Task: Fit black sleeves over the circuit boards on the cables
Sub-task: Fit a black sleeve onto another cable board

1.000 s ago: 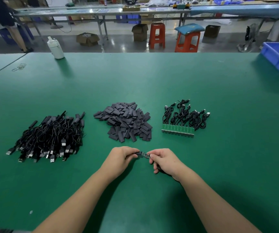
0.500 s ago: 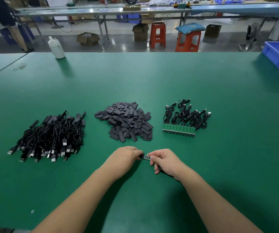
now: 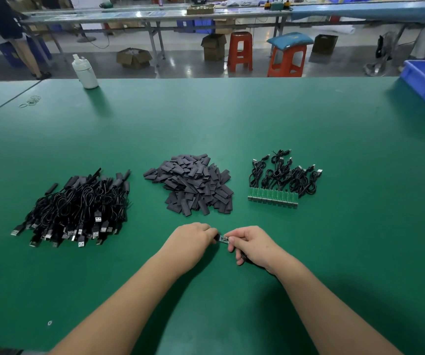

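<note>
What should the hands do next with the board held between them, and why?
Probably slide the sleeve further right along the board. The left hand pinches the sleeve at the board's left end, the right hand pinches the other end, and a stretch of board is bare between them, so the sleeve looks only partly on.

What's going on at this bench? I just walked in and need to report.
A person is sleeving cable boards. The left hand pinches a black sleeve onto the circuit board that the right hand pinches. Part of the board is still bare.
</note>
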{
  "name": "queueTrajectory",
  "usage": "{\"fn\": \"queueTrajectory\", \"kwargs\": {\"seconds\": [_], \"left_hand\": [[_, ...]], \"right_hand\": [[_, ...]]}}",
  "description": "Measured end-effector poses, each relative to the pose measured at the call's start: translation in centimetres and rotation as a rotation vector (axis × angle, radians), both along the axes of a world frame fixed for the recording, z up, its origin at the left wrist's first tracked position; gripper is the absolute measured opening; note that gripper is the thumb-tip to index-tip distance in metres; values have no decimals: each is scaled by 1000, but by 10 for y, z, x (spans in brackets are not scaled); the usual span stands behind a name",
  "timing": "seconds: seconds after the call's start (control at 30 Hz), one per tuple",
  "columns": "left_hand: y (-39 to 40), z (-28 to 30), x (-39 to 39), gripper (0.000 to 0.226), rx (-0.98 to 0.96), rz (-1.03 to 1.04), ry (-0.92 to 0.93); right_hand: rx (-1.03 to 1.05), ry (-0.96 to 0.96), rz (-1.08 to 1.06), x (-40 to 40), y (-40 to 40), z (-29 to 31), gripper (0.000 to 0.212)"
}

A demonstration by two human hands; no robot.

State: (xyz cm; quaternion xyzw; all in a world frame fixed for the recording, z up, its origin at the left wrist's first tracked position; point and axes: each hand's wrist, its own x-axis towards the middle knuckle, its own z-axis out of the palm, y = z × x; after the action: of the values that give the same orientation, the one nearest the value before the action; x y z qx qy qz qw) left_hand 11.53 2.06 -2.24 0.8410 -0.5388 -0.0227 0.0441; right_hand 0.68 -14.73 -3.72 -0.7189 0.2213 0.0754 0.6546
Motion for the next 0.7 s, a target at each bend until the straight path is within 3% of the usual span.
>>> {"fn": "queueTrajectory", "kwargs": {"seconds": [0.23,0.7], "left_hand": [[-3,-1,-5,26,-64,79,53],[-10,1,-10,24,-92,15,137]], "right_hand": [[22,-7,-9,0,-1,0,19],[10,-9,27,-1,-2,-2,21]]}}
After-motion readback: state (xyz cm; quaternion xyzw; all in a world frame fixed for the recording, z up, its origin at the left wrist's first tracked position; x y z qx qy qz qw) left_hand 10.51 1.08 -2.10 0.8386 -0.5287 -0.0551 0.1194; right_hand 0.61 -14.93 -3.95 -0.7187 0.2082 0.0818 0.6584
